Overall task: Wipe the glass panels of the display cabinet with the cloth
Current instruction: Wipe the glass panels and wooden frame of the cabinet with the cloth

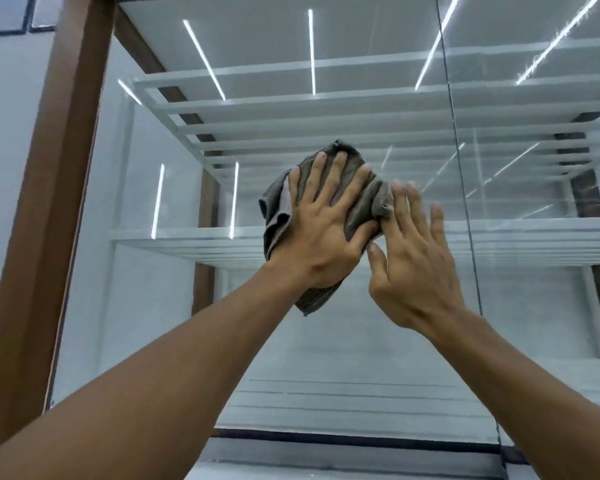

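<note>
While the left grip (321, 233) lies flat on the brown-grey cloth (371, 202), with fingers straight and spread, it presses the cloth against the left glass panel (146, 289) of the display cabinet (59, 168) and does not curl around it. I see the cloth directly under this palm. It is bunched, and its long axis runs roughly up and down: one end shows above the fingertips, the other hangs below the wrist. The right grip (416, 261) is just beside it on the right, also with straight fingers. It clasps nothing, and only its forefinger side touches the right edge of the cloth. The seam (465, 202) to the next panel stands further right, just past the right grip. So I judge that the left grip must carry the stroke, and that a stroke toward the seam needs the right grip out of the way first.
</note>
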Demonstrator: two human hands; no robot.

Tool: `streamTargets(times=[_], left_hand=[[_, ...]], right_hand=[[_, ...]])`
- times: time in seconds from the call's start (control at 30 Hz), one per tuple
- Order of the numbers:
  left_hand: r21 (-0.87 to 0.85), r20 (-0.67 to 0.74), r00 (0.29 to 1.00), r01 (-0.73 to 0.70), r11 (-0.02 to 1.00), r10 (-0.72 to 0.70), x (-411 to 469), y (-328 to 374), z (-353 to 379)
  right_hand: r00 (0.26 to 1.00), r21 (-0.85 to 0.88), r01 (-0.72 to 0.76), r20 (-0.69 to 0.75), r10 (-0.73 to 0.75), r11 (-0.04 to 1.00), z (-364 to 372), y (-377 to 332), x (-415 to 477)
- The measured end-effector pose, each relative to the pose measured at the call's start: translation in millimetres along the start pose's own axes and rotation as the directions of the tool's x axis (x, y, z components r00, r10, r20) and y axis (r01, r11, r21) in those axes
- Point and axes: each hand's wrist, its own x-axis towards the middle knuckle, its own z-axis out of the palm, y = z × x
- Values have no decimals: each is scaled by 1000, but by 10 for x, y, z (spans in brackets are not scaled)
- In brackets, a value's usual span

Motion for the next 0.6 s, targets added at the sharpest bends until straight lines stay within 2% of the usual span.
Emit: streamTargets(times=[0.13, 0.23, 0.4, 0.53, 0.6], left_hand=[[110, -13, 996, 86, 990, -85, -223, -496, -186], [159, -32, 987, 164, 974, -161, -394, -910, -345], [166, -69, 960, 278, 946, -270, -711, -1504, -566], [142, -78, 941, 338, 930, -330, -971, -1945, -727], [99, -100, 922, 384, 918, -375, -1127, -2143, -796]], right_hand=[[1000, -36, 14, -3, -14, 999, 205, -360, 150], [997, -87, 77, -19, -79, 993, 387, -635, 195], [993, -119, 115, -19, -118, 986, 602, -1049, 225], [970, -127, 240, -5, -243, 962, 792, -1425, 205], [965, -146, 258, -10, -262, 955, 845, -1499, 188]])
